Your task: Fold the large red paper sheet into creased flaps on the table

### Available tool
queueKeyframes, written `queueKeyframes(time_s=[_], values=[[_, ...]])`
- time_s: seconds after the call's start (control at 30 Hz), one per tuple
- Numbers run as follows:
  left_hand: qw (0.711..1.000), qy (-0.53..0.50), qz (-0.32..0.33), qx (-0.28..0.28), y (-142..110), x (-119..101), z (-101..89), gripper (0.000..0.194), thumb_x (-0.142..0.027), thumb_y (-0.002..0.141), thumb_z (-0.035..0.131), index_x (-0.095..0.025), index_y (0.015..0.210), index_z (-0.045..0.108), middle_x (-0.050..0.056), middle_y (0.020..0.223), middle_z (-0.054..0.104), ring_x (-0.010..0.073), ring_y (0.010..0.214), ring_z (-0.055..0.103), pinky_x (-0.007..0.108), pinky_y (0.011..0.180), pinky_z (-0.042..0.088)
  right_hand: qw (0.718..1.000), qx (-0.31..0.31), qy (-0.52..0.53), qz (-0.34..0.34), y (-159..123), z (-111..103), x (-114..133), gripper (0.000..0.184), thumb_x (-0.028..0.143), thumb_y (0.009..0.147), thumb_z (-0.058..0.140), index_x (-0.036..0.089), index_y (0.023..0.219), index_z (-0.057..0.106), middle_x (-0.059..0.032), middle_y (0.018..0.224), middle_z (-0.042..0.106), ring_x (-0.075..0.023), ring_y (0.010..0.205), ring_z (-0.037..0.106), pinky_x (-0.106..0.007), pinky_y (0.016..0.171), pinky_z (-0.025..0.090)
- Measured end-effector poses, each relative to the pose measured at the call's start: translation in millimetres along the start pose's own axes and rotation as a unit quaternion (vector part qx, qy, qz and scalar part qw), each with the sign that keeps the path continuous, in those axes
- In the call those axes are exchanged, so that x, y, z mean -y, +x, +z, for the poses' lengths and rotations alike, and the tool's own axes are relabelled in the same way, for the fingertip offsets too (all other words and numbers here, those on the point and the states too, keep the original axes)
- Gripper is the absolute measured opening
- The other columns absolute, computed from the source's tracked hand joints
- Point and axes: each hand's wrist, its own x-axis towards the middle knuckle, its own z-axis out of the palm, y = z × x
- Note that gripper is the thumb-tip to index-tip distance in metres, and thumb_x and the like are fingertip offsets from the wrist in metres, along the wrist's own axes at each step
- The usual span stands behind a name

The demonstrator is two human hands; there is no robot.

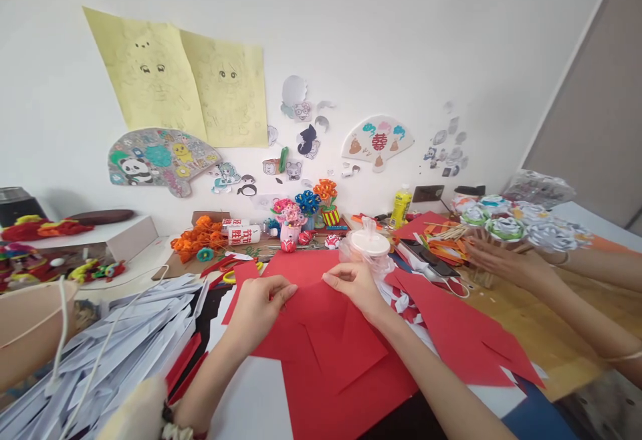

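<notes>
My left hand (pixel 261 309) and my right hand (pixel 354 286) both pinch the top edge of a red paper sheet (pixel 326 340) that lies on the table in front of me. The sheet shows fold creases, and each hand's fingers are closed on a folded flap near the middle. More red paper sheets (pixel 461 333) lie under and to the right of it. A lidded plastic cup in a clear bag (pixel 370 246) stands just behind my right hand.
Another person's hands (pixel 501 263) at the right hold paper flowers (pixel 506 226) on sticks. White paper strips (pixel 125 346) pile up at the left. Orange paper flowers (pixel 198 239), a yellow bottle (pixel 401 206) and small flower pots (pixel 311 216) stand by the wall.
</notes>
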Motion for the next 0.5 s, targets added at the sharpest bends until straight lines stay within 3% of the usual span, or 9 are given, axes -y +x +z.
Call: queueKeyframes(time_s=[0.2,0.5], values=[[0.997,0.061,0.040,-0.003,-3.5,-3.2,8.6,0.029,-0.039,0.084,0.040,-0.023,0.079,0.064,0.002,0.078,0.068,0.0181,0.073,0.058,0.026,0.066,0.037,0.999,0.031,-0.026,-0.021,-3.5,4.0,2.7,0.026,0.041,0.069,0.067,0.015,0.070,0.067,-0.0051,0.069,0.067,-0.0172,0.064,0.059,-0.028,0.060,0.046],[0.999,-0.024,0.019,0.031,-4.8,-19.3,23.5,0.022,-0.028,0.075,0.041,-0.019,0.057,0.050,-0.003,0.053,0.047,0.0107,0.052,0.040,0.021,0.050,0.028,0.989,0.143,-0.025,-0.021,-6.1,10.5,2.2,0.030,0.045,0.067,0.069,0.016,0.076,0.068,-0.0030,0.072,0.067,-0.0148,0.064,0.057,-0.025,0.058,0.043]])
